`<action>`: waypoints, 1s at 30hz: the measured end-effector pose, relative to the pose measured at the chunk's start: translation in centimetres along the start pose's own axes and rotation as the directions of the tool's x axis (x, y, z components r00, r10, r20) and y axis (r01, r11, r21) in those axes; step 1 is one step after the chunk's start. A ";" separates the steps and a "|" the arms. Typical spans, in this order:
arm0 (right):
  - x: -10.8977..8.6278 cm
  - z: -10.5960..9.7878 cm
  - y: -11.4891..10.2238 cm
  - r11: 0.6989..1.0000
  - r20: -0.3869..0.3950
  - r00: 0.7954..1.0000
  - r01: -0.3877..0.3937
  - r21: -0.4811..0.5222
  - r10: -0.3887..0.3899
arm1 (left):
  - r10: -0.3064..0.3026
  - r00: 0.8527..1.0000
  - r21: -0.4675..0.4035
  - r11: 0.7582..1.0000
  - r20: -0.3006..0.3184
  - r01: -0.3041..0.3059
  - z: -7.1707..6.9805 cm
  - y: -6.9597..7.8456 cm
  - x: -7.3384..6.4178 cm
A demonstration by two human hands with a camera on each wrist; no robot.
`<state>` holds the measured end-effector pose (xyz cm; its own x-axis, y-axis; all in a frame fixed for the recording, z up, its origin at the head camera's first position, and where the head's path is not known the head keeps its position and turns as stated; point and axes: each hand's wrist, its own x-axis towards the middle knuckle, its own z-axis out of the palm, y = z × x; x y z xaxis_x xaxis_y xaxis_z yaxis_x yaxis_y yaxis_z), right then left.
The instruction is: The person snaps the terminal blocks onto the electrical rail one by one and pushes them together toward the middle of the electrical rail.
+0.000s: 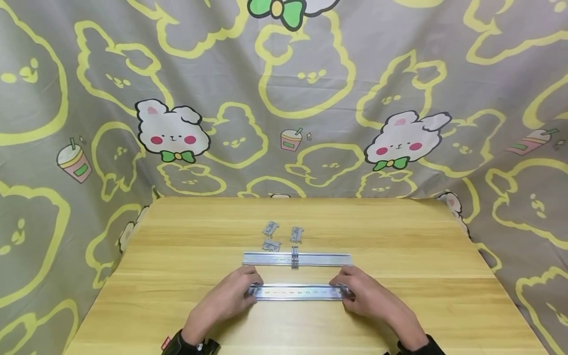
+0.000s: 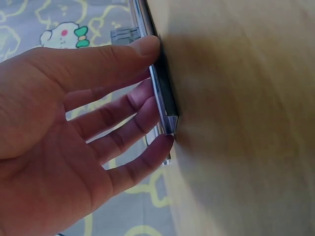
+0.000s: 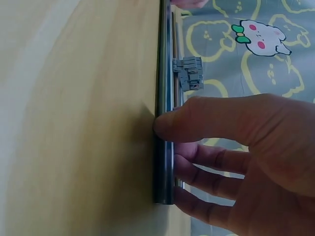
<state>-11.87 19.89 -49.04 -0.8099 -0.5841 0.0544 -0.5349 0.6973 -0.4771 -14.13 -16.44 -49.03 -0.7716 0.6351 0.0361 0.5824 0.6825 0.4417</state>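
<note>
I held the near rail (image 1: pixel 298 292), a slotted metal strip, between both hands, one at each end. My left hand (image 1: pixel 232 293) gripped its left end, the thumb against the near edge and the fingers, slightly spread, along the far edge. My right hand (image 1: pixel 367 293) gripped the right end in the same manner, thumb near and fingers far. Neither grip was wide: each was only as broad as the strip. The rail ran left to right across the wooden table (image 1: pixel 426 236), low over the surface; I could not tell whether it touched the wood or was lifted slightly.

Just beyond it, and roughly parallel, lay the far rail (image 1: pixel 266 258), apart from the one in my hands. A grey block (image 1: pixel 295 257) sat across it, near the middle of its length, upright and reaching past both long edges. Farther off, three loose grey pieces lay on the table: two at the left, one farther (image 1: pixel 270 228) and one nearer (image 1: pixel 271 245), and a third (image 1: pixel 297 234) to their right.

Dark sleeves (image 1: pixel 188 343) covered my wrists. Past the table's far edge hung a grey curtain (image 1: pixel 222 74) printed with yellow outlines, white rabbits and pink cups.
</note>
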 end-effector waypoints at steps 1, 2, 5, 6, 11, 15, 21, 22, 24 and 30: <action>0.1 -0.1 -0.1 1.000 0.011 1.000 -0.005 0.004 0.005 | -0.002 1.000 0.000 1.000 0.002 0.002 0.0 0.0 -0.1; 0.3 -0.3 -0.1 1.000 0.021 1.000 -0.010 0.012 0.010 | -0.005 1.000 0.000 1.000 0.002 0.005 0.0 0.0 -0.1; 1.4 -1.2 -0.4 0.999 0.027 1.000 -0.010 0.039 0.009 | -0.013 1.000 0.003 1.000 0.000 0.013 0.0 0.1 -0.3; 1.9 -1.6 -0.5 0.999 0.021 1.000 -0.008 0.054 0.006 | -0.015 1.000 0.003 1.000 -0.002 0.015 0.0 0.1 -0.4; 6.1 -3.1 0.0 0.998 -0.054 0.999 -0.003 0.065 0.007 | -0.003 1.000 0.017 1.000 -0.023 0.004 0.1 0.1 -0.3; 10.2 -2.9 1.0 1.000 -0.077 0.997 -0.024 -0.001 0.023 | 0.017 0.999 0.041 0.999 -0.039 -0.015 0.3 0.2 -0.1; 14.2 -1.4 1.8 0.999 0.003 0.999 -0.041 -0.011 0.041 | 0.014 0.999 0.051 0.999 -0.044 -0.011 0.7 0.2 -0.1; 14.6 -1.2 1.9 0.999 0.019 0.999 -0.045 0.004 0.045 | 0.006 0.999 0.047 0.999 -0.042 -0.004 0.7 0.1 -0.2; 15.2 -0.8 2.0 0.999 0.043 0.998 -0.048 0.023 0.047 | -0.006 0.999 0.036 0.999 -0.041 0.008 0.8 0.0 -0.2; 16.2 -0.6 2.3 0.997 0.077 0.995 -0.062 0.037 0.059 | 0.004 0.998 0.038 0.999 -0.060 -0.002 0.6 0.0 -0.2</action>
<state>-26.39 12.28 -48.79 -0.8189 -0.5725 -0.0412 -0.4748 0.7160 -0.5118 -13.81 -16.34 -49.54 -0.7833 0.6149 0.0915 0.5928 0.6946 0.4075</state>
